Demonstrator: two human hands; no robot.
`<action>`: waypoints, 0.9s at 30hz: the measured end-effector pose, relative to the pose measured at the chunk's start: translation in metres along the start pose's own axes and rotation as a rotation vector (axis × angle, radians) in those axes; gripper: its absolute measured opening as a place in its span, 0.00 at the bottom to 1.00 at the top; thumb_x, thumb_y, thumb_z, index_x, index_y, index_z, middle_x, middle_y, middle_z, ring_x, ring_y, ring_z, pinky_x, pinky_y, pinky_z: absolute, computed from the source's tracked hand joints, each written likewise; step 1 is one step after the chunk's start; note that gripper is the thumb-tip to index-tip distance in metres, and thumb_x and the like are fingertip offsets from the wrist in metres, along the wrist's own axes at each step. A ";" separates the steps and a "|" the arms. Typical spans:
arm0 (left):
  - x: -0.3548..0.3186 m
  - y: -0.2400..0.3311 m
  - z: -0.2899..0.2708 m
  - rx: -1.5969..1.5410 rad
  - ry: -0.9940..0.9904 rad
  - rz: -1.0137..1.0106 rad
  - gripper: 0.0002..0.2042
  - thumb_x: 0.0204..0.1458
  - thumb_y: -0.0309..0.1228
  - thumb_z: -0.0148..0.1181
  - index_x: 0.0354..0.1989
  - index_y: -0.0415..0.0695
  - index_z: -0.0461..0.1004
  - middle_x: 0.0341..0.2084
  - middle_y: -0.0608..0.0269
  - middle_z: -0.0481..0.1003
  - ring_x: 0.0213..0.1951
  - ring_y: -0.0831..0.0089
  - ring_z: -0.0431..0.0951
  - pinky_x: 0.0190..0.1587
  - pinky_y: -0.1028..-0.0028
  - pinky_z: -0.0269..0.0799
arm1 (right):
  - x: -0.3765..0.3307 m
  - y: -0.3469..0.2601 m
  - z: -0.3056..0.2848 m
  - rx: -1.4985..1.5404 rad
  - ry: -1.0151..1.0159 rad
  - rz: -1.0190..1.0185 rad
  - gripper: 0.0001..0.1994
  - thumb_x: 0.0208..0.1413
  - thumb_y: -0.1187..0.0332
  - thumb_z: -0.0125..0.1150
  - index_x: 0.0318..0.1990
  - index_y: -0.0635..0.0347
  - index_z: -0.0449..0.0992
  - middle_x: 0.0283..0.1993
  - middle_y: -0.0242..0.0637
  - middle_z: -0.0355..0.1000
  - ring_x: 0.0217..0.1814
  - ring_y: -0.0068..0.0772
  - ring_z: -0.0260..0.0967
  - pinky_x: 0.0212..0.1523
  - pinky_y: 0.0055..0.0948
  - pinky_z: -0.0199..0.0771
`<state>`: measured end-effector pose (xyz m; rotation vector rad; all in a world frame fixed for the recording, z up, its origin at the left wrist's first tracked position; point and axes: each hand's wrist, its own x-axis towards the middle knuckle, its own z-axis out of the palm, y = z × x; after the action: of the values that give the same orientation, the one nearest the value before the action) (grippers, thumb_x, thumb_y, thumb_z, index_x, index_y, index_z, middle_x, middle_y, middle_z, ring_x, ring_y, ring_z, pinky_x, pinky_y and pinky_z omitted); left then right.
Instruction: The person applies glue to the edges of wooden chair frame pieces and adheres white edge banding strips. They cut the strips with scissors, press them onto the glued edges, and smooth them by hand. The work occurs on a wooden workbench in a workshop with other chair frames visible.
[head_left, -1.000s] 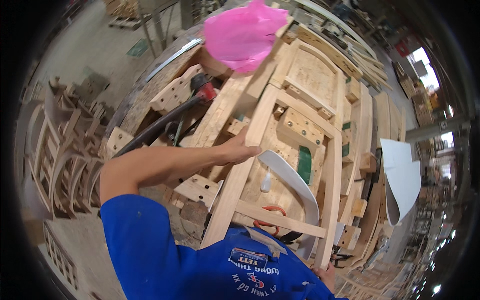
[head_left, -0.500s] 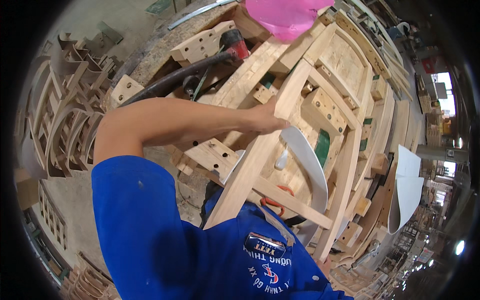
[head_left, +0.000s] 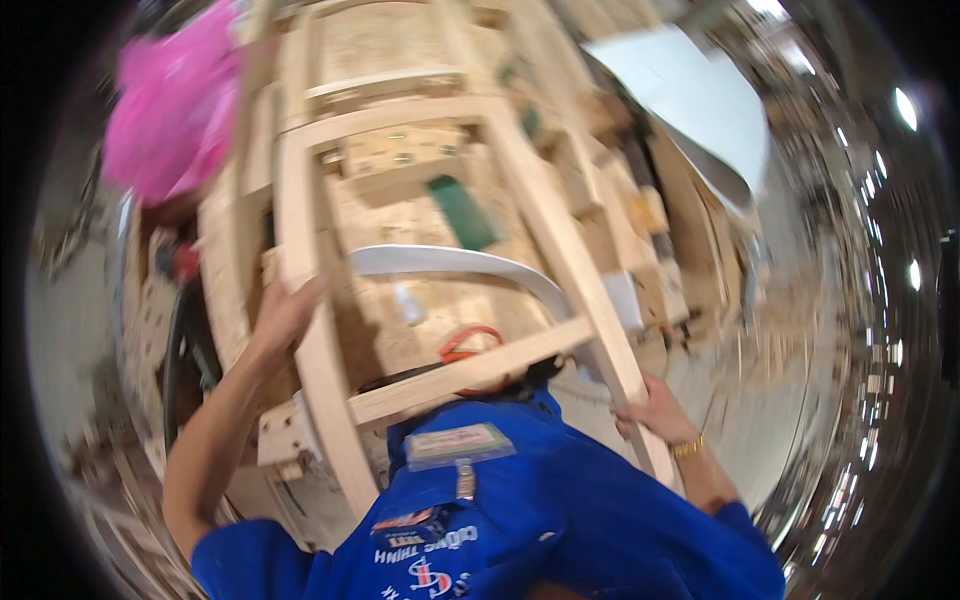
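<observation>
A pale wooden frame (head_left: 545, 225) with two long rails and crosspieces reaches from the bench back toward my body. My left hand (head_left: 285, 315) is closed round its left rail, thumb on top. Farther down the right rail, my right hand (head_left: 652, 410) grips from the outer side, with a gold-coloured band at the wrist. Through the opening show a curved white strip (head_left: 465, 262), a small white object (head_left: 408, 305) and a looped orange-red thing (head_left: 468, 343) whose kind I cannot make out. Beyond them lie a green patch (head_left: 462, 212) and a drilled wooden block (head_left: 400, 158).
A pink plastic bag (head_left: 175, 110) sits at the far left, above a red-and-black tool (head_left: 183, 262) with a dark hose. At the far right rests a bent white sheet (head_left: 690, 100). Another drilled block (head_left: 285, 432) stands near my left forearm.
My view has turned, so the bench and frame now run nearly straight away from me. Both hands still hold the rails; my right hand, mostly hidden before, now shows fully.
</observation>
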<state>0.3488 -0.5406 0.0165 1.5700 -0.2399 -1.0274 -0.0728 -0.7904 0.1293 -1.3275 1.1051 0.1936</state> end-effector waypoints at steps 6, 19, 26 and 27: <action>0.005 0.007 0.023 0.079 0.055 0.071 0.30 0.53 0.29 0.54 0.64 0.38 0.52 0.54 0.55 0.66 0.56 0.67 0.66 0.59 0.69 0.60 | -0.006 -0.002 -0.006 0.064 -0.045 -0.012 0.26 0.47 0.77 0.61 0.56 0.66 0.62 0.26 0.35 0.68 0.20 0.25 0.69 0.21 0.27 0.72; -0.010 0.024 0.013 0.033 -0.022 -0.030 0.25 0.52 0.31 0.58 0.59 0.41 0.59 0.42 0.63 0.71 0.40 0.77 0.73 0.41 0.73 0.72 | -0.008 0.006 0.006 0.062 0.027 0.000 0.26 0.42 0.80 0.59 0.54 0.68 0.64 0.25 0.36 0.68 0.17 0.29 0.69 0.18 0.28 0.72; -0.006 0.023 0.018 0.007 0.041 -0.014 0.26 0.50 0.29 0.59 0.58 0.41 0.60 0.39 0.63 0.71 0.37 0.75 0.73 0.38 0.72 0.72 | -0.008 0.003 0.006 0.113 0.028 -0.029 0.25 0.42 0.81 0.58 0.53 0.70 0.64 0.26 0.37 0.68 0.17 0.29 0.69 0.19 0.29 0.72; -0.007 0.025 0.018 0.030 0.045 -0.038 0.26 0.49 0.29 0.59 0.58 0.40 0.60 0.39 0.63 0.71 0.37 0.75 0.73 0.37 0.72 0.73 | -0.009 0.002 0.006 0.117 0.031 -0.029 0.25 0.43 0.81 0.58 0.53 0.70 0.64 0.26 0.37 0.68 0.17 0.29 0.69 0.19 0.29 0.72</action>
<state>0.3413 -0.5554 0.0429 1.6282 -0.1953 -1.0209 -0.0757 -0.7807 0.1337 -1.2450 1.1056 0.0859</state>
